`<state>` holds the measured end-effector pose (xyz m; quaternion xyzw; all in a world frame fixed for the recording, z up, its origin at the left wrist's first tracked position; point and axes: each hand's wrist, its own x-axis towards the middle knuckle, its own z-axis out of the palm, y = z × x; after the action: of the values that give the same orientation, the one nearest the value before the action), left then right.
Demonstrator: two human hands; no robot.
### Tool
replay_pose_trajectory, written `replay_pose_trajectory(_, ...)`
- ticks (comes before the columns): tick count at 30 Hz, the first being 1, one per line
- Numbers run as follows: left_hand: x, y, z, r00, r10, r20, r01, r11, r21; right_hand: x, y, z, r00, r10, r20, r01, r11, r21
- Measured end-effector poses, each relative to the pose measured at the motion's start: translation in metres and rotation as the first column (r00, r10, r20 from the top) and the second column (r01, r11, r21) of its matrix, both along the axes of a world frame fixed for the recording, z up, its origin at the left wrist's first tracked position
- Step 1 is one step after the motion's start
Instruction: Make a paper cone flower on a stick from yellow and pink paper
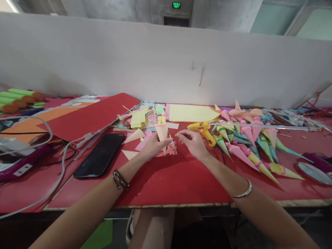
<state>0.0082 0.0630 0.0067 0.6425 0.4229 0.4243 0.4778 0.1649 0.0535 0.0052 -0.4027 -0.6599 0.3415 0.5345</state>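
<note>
A peach paper cone with pink trim and a yellow piece topped in pink at its wide end stands point down in my left hand. The thumb and fingers of that hand are closed around it. To the right of the cone, my right hand has its thumb and fingertips pinched together. Whatever lies between those tips, if anything, is too small to make out. A yellow glue gun lies just behind my right hand. Loose peach paper pieces are spread left of the cone.
Many decorated paper cones are heaped on the right. A black phone and white cables lie left. Sticky notes and yellow sheets sit at the back, before a white partition. The red table's front edge is near me.
</note>
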Motion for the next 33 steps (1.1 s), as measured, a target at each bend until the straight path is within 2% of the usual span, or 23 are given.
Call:
replay_pose_trajectory(5,-0.001,0.0,-0.003,0.994,-0.109,-0.016,0.108,0.992,-0.058,0.001,0.003,-0.004,1.0,-0.02,-0.022,0.02,1.0,0.005)
replay_pose_trajectory(12,-0.002,-0.001,-0.002,0.981,-0.194,0.002,0.193,0.979,-0.067,0.0,0.001,-0.001,0.977,0.023,-0.213,-0.038,0.997,-0.065)
replay_pose_trajectory(18,0.0,-0.001,-0.002,0.979,-0.202,-0.002,0.201,0.976,-0.078,0.002,-0.003,0.004,0.982,-0.065,-0.177,0.076,0.996,0.054)
replay_pose_trajectory(29,0.0,-0.002,-0.002,0.976,-0.217,-0.014,0.217,0.975,-0.045,-0.004,-0.011,0.005,0.972,0.06,-0.228,-0.039,0.995,0.096)
replay_pose_trajectory(33,0.0,-0.002,-0.002,0.966,-0.256,-0.036,0.253,0.964,-0.08,-0.004,-0.015,0.007,0.982,0.027,-0.184,0.0,0.99,0.144)
